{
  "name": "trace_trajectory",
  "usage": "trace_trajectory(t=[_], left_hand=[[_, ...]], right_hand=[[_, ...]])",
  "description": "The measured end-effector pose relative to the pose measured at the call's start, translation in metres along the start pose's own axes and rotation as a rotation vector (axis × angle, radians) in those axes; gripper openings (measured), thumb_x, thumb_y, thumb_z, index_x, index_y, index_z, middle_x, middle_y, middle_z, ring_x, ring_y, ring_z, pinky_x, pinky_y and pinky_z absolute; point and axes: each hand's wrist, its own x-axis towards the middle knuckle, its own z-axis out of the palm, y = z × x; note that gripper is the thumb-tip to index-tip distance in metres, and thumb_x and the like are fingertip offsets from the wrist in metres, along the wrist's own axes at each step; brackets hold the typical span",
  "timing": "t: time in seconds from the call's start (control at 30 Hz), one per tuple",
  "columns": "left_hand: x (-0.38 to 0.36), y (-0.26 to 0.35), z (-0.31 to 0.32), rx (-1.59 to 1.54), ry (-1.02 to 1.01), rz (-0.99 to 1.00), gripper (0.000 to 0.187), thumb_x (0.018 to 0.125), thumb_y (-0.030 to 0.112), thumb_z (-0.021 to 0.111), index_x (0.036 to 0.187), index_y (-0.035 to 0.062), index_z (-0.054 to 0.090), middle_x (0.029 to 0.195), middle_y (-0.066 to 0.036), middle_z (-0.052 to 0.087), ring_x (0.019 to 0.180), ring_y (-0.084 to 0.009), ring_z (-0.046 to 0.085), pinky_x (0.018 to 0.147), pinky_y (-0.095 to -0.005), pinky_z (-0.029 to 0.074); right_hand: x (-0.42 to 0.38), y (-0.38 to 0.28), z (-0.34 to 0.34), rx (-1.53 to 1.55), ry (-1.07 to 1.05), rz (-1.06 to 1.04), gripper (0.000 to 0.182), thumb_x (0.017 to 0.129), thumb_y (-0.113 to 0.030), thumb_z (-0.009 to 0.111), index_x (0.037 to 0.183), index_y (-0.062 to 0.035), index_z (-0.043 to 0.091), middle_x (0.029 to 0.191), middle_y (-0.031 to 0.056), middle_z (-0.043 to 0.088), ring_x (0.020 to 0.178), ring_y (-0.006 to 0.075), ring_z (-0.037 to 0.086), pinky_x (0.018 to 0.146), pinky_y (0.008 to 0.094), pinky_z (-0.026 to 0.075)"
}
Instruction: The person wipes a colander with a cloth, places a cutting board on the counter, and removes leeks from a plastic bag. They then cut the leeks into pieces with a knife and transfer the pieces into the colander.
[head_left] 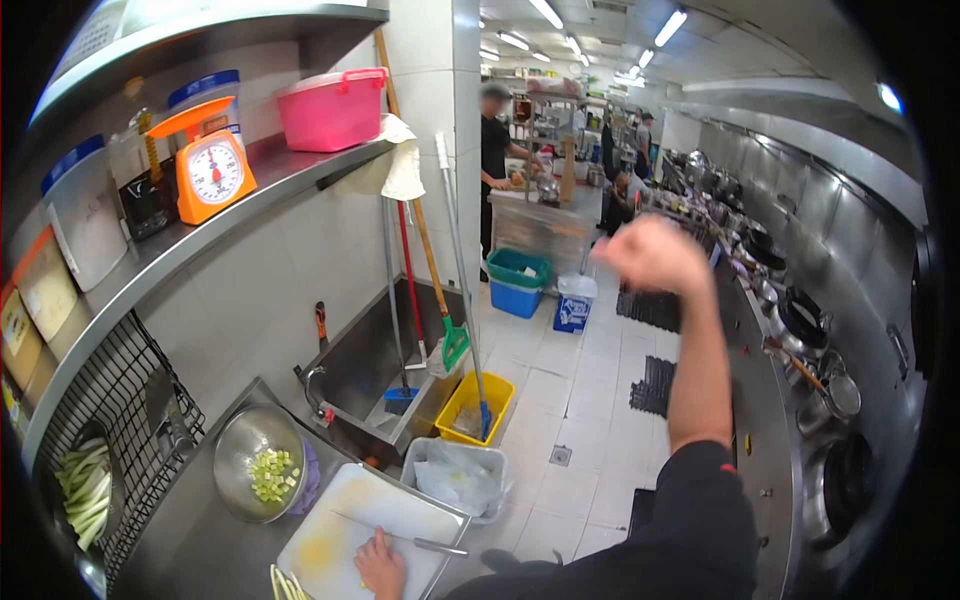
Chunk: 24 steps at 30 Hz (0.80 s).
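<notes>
My left hand [380,565] lies on the white cutting board [345,500], fingers spread beside a knife [438,547]. The knife rests flat on the board, its handle toward the right edge. My right hand [655,255] is raised high over the floor, away from the board, curled and slightly blurred, with nothing seen in it. Behind the board, a steel bowl [235,465] holds diced pale green pieces [273,475], beside a purple cloth [308,480]. Long pale green stalks [285,583] stick out at the board's near left edge.
A sink [375,345] with mops stands beyond the counter. Near it are a yellow bucket [505,400] and a clear bin [410,460]. An orange scale [213,172] and pink tub [330,112] sit on the shelf. Pans [800,320] line the right. A person [495,150] stands behind.
</notes>
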Motion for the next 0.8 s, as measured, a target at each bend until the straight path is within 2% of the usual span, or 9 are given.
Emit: trace_trajectory(t=[0.07, 0.13, 0.2, 0.27, 0.33, 0.4, 0.5, 0.63, 0.8], left_hand=[[0.000, -0.002, 0.007, -0.002, 0.004, -0.006, 0.070, 0.076, 0.020, 0.063, 0.145, 0.0127, 0.051, 0.115, -0.011, 0.062, 0.103, -0.0338, 0.054, 0.088, -0.0479, 0.041], [-0.003, -0.005, 0.006, 0.012, 0.000, 0.001, 0.071, 0.076, 0.020, 0.064, 0.145, 0.0129, 0.051, 0.114, -0.011, 0.062, 0.102, -0.0338, 0.054, 0.087, -0.0479, 0.041], [-0.001, -0.005, 0.005, 0.013, 0.000, 0.006, 0.070, 0.076, 0.020, 0.064, 0.145, 0.0129, 0.052, 0.113, -0.011, 0.063, 0.101, -0.0337, 0.055, 0.086, -0.0481, 0.041], [0.000, -0.005, 0.006, 0.023, 0.003, 0.006, 0.070, 0.076, 0.020, 0.064, 0.145, 0.0131, 0.052, 0.113, -0.011, 0.063, 0.101, -0.0336, 0.055, 0.086, -0.0480, 0.041], [-0.001, -0.005, 0.003, 0.035, -0.001, 0.001, 0.069, 0.076, 0.019, 0.063, 0.145, 0.0132, 0.052, 0.112, -0.011, 0.063, 0.101, -0.0335, 0.055, 0.086, -0.0480, 0.041], [-0.002, -0.004, -0.001, 0.006, -0.018, 0.016, 0.068, 0.079, 0.017, 0.061, 0.146, 0.0076, 0.049, 0.110, -0.015, 0.062, 0.101, -0.0350, 0.053, 0.087, -0.0482, 0.040], [-0.001, -0.003, -0.003, -0.018, -0.028, 0.003, 0.069, 0.080, 0.017, 0.062, 0.146, 0.0062, 0.048, 0.112, -0.015, 0.062, 0.101, -0.0351, 0.053, 0.088, -0.0483, 0.040], [0.004, 0.001, -0.012, -0.133, -0.026, -0.041, 0.069, 0.081, 0.017, 0.063, 0.147, 0.0049, 0.046, 0.113, -0.016, 0.062, 0.104, -0.0356, 0.054, 0.090, -0.0480, 0.040], [0.003, -0.008, -0.019, -0.220, -0.056, -0.092, 0.046, 0.079, 0.014, 0.067, 0.124, 0.0023, 0.062, 0.113, -0.019, 0.063, 0.108, -0.0401, 0.055, 0.095, -0.0519, 0.041]], right_hand=[[-0.002, -0.002, 0.091, 0.313, -0.494, -0.085, 0.027, 0.098, -0.029, 0.065, 0.111, -0.0079, 0.075, 0.087, 0.0083, 0.076, 0.081, 0.0141, 0.074, 0.069, 0.0308, 0.060], [-0.028, -0.039, 0.193, 0.292, -0.776, -0.351, 0.035, 0.098, -0.036, 0.061, 0.112, -0.0054, 0.073, 0.095, 0.0123, 0.075, 0.084, 0.0216, 0.072, 0.072, 0.0359, 0.057], [-0.060, -0.048, 0.354, 0.239, -0.987, -0.702, 0.043, 0.100, -0.041, 0.058, 0.114, -0.0016, 0.067, 0.103, 0.0207, 0.071, 0.094, 0.0327, 0.067, 0.085, 0.0441, 0.053], [-0.136, -0.081, 0.458, 0.513, -0.934, -0.656, 0.049, 0.099, -0.038, 0.059, 0.132, -0.0015, 0.057, 0.106, 0.0226, 0.070, 0.094, 0.0355, 0.068, 0.083, 0.0461, 0.052], [-0.186, -0.131, 0.497, 0.709, -1.112, -0.558, 0.065, 0.097, -0.046, 0.061, 0.137, 0.0022, 0.042, 0.102, 0.0268, 0.069, 0.095, 0.0412, 0.068, 0.082, 0.0508, 0.052], [-0.222, -0.161, 0.509, 0.793, -0.871, -0.497, 0.057, 0.099, -0.039, 0.059, 0.129, 0.0066, 0.043, 0.100, 0.0290, 0.069, 0.095, 0.0455, 0.067, 0.082, 0.0534, 0.051], [-0.227, -0.180, 0.522, 0.672, -0.881, -0.299, 0.041, 0.099, -0.026, 0.056, 0.122, 0.0065, 0.044, 0.100, 0.0317, 0.068, 0.098, 0.0483, 0.066, 0.083, 0.0556, 0.050], [-0.218, -0.179, 0.533, 0.591, -0.884, -0.354, 0.031, 0.096, -0.016, 0.051, 0.118, 0.0062, 0.046, 0.101, 0.0326, 0.067, 0.097, 0.0494, 0.066, 0.084, 0.0568, 0.050], [-0.206, -0.179, 0.523, 0.468, -0.824, -0.423, 0.035, 0.092, -0.009, 0.046, 0.123, 0.0081, 0.050, 0.098, 0.0330, 0.068, 0.093, 0.0484, 0.067, 0.083, 0.0565, 0.052]])
